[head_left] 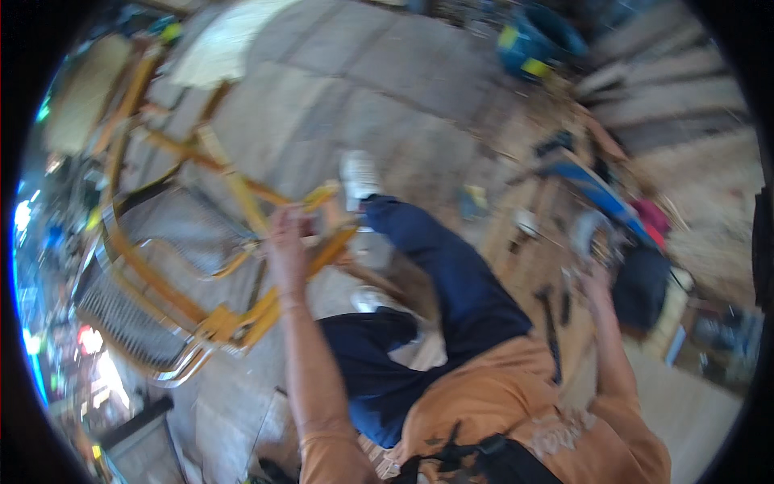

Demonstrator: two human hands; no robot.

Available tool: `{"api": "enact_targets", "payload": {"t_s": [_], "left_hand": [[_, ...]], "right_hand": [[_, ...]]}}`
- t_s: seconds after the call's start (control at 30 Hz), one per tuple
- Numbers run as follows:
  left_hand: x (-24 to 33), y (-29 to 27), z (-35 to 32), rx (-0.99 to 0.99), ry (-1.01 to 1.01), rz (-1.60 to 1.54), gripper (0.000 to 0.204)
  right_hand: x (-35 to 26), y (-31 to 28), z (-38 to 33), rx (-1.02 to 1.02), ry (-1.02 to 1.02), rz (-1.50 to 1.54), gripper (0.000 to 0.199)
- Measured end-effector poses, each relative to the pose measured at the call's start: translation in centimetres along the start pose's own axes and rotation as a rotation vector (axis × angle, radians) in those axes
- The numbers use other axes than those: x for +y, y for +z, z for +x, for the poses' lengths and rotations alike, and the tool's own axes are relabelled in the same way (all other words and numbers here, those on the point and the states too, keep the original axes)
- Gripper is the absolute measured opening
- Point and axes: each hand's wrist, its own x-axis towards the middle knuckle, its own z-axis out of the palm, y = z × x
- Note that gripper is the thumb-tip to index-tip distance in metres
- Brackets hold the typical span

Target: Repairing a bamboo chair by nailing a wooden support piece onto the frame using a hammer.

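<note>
A chair frame (149, 286) of yellowish wood, with woven mesh panels, lies tipped over at my left. My left hand (288, 236) is closed around one of its wooden bars, near the end of the frame. On the right, my right hand (595, 281) reaches down to a round, shallow container (595, 235) with small pieces in it. Motion blurs those fingers, so whether they hold anything does not show.
Dark hand tools (550, 323) lie on a wooden board beside my right arm. Behind the container are a blue long object (601, 194) and a pink cloth (651, 218). A dark teal bucket (540, 40) stands farther off. My legs (451, 274) stretch between the chair and board.
</note>
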Motion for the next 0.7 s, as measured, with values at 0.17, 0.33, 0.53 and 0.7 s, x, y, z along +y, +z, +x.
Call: {"api": "enact_targets", "payload": {"t_s": [0.17, 0.33, 0.53, 0.7], "left_hand": [[-0.3, 0.6, 0.3, -0.009, -0.018, -0.208, 0.017], [-0.3, 0.6, 0.2, 0.044, -0.063, -0.164, 0.017], [0.2, 0.7, 0.0, 0.041, -0.044, -0.186, 0.015], [0.1, 0.6, 0.0, 0.0, -0.041, -0.214, 0.015]], "right_hand": [[-2.9, -1.0, -1.8, -0.065, 0.105, 0.247, 0.011], [-5.2, -0.4, -3.0, -0.046, 0.047, 0.191, 0.009], [-4.0, 2.9, -1.3, 0.139, -0.188, -0.236, 0.029], [-2.1, 3.9, -2.3, 0.089, -0.332, -0.362, 0.037]]}}
